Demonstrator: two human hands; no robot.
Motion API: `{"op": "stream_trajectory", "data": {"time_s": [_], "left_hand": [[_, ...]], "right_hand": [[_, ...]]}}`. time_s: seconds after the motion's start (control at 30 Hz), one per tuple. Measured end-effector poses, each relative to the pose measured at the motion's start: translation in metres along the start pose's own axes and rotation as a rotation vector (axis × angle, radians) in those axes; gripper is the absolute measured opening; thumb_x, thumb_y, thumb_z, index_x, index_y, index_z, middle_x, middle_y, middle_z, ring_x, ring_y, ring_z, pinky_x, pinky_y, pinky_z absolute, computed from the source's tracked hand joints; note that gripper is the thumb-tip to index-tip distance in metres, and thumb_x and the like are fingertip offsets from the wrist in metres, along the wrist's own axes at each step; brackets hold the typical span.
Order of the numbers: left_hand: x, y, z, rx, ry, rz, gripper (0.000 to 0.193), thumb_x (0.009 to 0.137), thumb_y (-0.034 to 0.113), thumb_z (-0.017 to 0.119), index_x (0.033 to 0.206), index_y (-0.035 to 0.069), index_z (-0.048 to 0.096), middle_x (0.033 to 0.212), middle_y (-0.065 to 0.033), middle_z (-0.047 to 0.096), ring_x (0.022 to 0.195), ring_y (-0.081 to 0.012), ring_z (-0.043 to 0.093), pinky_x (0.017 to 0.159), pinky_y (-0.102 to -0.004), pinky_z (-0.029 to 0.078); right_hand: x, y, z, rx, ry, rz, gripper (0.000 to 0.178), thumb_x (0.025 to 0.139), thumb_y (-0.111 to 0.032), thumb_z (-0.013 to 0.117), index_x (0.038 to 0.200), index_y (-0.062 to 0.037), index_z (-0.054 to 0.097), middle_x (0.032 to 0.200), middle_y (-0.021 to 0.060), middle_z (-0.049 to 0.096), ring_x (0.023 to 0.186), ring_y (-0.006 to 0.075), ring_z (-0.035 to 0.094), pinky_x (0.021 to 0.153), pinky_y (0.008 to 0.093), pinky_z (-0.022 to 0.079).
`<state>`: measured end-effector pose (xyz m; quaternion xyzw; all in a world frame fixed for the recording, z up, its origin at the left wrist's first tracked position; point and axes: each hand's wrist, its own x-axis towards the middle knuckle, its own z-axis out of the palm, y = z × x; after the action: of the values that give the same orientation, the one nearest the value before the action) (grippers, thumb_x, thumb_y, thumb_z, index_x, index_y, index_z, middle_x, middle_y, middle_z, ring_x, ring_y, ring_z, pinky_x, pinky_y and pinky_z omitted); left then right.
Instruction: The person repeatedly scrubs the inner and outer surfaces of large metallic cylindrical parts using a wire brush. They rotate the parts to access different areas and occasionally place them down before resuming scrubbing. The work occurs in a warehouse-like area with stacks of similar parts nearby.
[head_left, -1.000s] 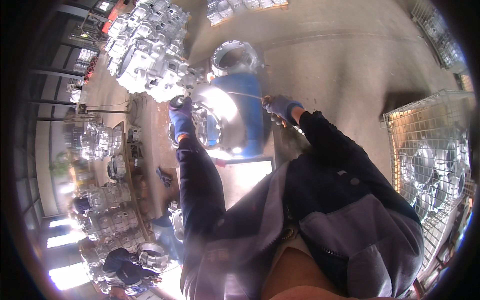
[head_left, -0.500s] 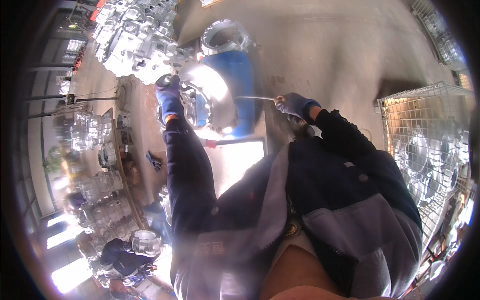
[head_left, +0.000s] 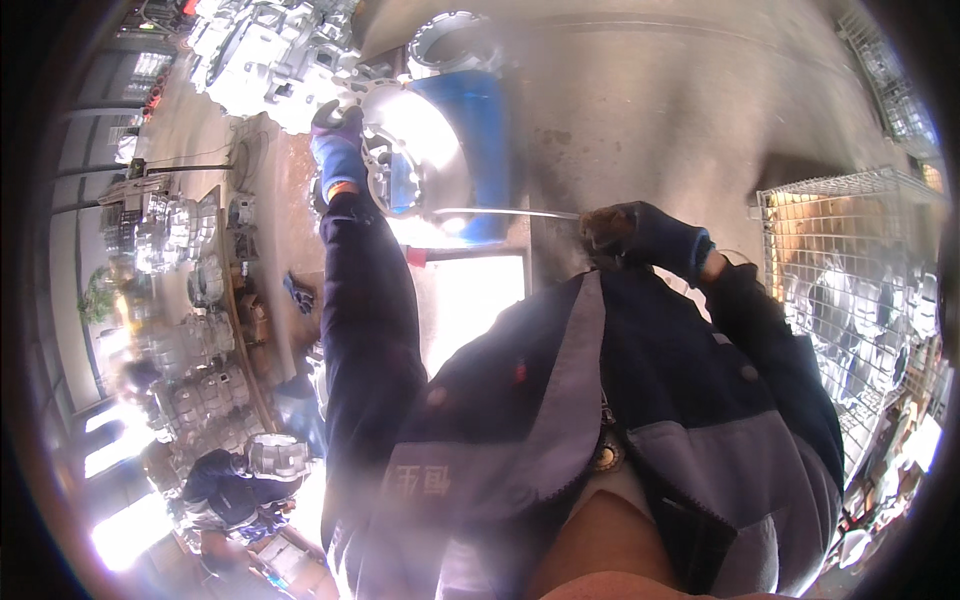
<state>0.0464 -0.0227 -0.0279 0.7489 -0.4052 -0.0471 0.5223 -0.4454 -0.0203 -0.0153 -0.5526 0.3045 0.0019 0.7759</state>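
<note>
My left hand [head_left: 340, 150], in a blue-purple glove, is closed on the left edge of a round cast-metal housing [head_left: 436, 135]. Strong glare washes out much of that casting's smooth side, and its open end faces left. Held in my gloved right hand [head_left: 648, 240] is a long thin metal rod [head_left: 515, 211], perhaps a file. The rod points left, and its far end lies near the casting's lower edge; whether it touches, I cannot tell. A blue drum [head_left: 480, 150] stands behind and under the casting.
Another ring-shaped casting [head_left: 450, 42] sits at the drum's far side. Silver castings [head_left: 270, 60] are piled at the far left. To my right stands a wire cage [head_left: 835, 190] with metal parts. A co-worker [head_left: 235, 490] bends by a casting at the lower left.
My right hand has drawn back toward my body and to the right, with the rod in it. The left hand keeps its hold on the casting.
</note>
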Motion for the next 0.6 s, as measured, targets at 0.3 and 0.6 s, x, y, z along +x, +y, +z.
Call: {"op": "stream_trajectory", "data": {"time_s": [0.3,0.6], "left_hand": [[0.0,0.014,0.0,0.204,0.02,-0.023,0.024,0.071,0.011,0.07,0.091,-0.001,0.063,0.072,-0.0056,0.064,0.06,-0.0136,0.057,0.056,-0.0284,0.046],[-0.008,0.02,0.001,0.106,-0.001,-0.03,0.025,0.069,0.012,0.069,0.09,0.0,0.063,0.071,-0.0067,0.062,0.06,-0.0134,0.056,0.054,-0.0285,0.046]], "right_hand": [[0.003,0.026,-0.007,-0.781,0.012,-0.415,0.05,0.074,0.009,0.057,0.122,-0.0045,0.055,0.097,0.0047,0.064,0.08,0.0112,0.06,0.054,0.0222,0.049],[-0.004,0.004,0.005,-0.412,0.058,-0.17,0.04,0.074,0.002,0.063,0.114,-0.004,0.06,0.091,0.0037,0.064,0.082,0.0114,0.061,0.064,0.0261,0.049]]}}
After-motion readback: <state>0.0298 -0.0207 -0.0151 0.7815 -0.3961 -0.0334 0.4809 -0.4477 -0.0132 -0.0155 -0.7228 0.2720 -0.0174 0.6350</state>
